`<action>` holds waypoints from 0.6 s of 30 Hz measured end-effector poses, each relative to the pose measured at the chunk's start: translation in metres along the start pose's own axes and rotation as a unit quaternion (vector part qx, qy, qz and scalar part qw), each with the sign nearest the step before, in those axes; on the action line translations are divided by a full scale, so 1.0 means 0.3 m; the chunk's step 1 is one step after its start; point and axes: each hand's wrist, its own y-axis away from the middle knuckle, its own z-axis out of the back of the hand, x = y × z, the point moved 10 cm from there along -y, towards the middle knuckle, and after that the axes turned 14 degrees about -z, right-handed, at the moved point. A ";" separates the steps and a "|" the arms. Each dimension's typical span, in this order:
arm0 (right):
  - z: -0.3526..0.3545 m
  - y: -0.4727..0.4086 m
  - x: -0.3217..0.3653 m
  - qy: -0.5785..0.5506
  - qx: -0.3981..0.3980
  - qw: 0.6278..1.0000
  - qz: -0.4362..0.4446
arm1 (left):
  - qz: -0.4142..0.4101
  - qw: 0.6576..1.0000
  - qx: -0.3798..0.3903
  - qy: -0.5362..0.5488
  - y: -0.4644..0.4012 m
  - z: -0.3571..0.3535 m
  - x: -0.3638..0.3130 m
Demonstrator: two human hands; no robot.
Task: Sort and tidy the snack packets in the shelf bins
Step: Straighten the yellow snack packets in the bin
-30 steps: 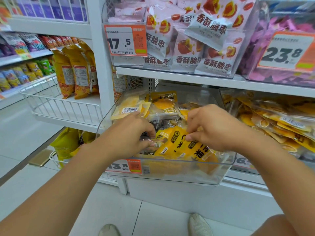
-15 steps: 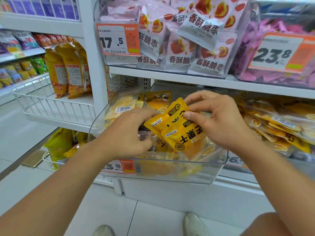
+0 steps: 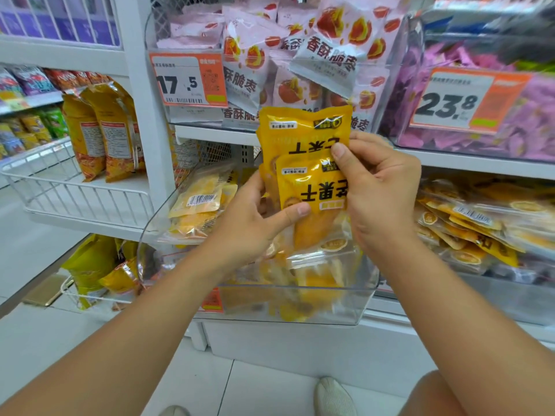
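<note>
**Sorting mid-way: two packets up, bin still messy**

Left hand (image 3: 249, 223) and right hand (image 3: 375, 187) together pinch two yellow packets (image 3: 303, 163), overlapped and upright, held above the clear bin (image 3: 294, 304) (print reads upside down). Left thumb lies across the front one's lower edge; right thumb presses on the overlap. Inside the bin, remaining packets lie jumbled, count unclear. Judging by that, stacking has barely begun; most tidying remains. Neighbouring bins look untouched.
</note>
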 end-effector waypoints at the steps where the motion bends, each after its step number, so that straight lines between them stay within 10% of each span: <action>1: 0.005 0.002 0.011 0.014 -0.005 1.000 0.011 | 0.002 1.000 0.008 0.007 -0.004 -0.017 0.004; 13: -0.060 0.037 -0.079 0.208 0.129 0.968 -0.054 | -0.018 0.998 -0.050 -0.023 0.017 -0.054 0.014; 18: -0.038 0.055 -0.155 0.080 0.189 0.960 -0.190 | 0.053 0.998 -0.004 -0.017 0.015 -0.075 0.006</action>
